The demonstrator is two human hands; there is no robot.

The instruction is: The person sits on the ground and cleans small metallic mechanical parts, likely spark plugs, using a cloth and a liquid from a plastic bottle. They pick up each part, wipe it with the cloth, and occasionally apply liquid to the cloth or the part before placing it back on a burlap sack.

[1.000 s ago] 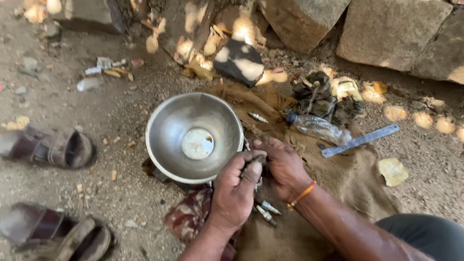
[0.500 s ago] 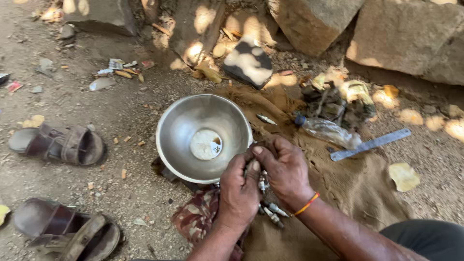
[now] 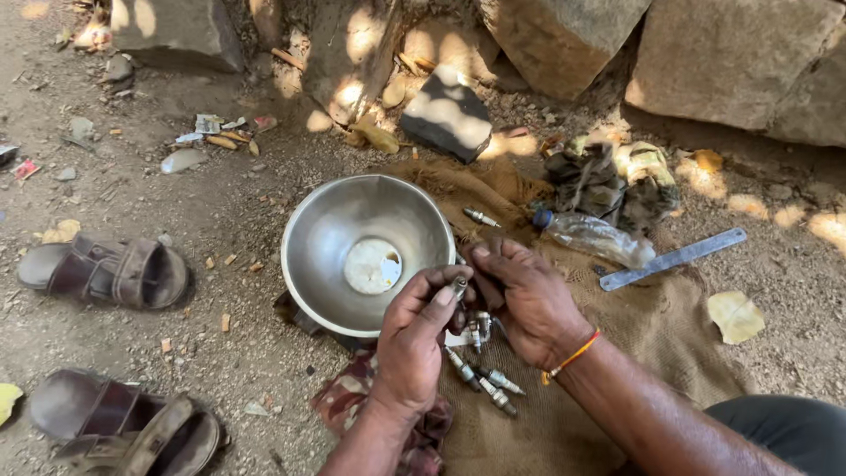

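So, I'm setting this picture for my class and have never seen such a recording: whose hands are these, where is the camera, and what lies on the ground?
The camera sits on a person's head and looks down at their own two bare hands. The left hand pinches a small spark plug by its tip; the right hand closes beside it, and what it grips is hidden. Below them more spark plugs lie on brown sacking spread over dirt. Beside the hands stands a steel bowl. Also there: a plastic bottle, a metal ruler, worn sandals, a patterned cloth and big stones.
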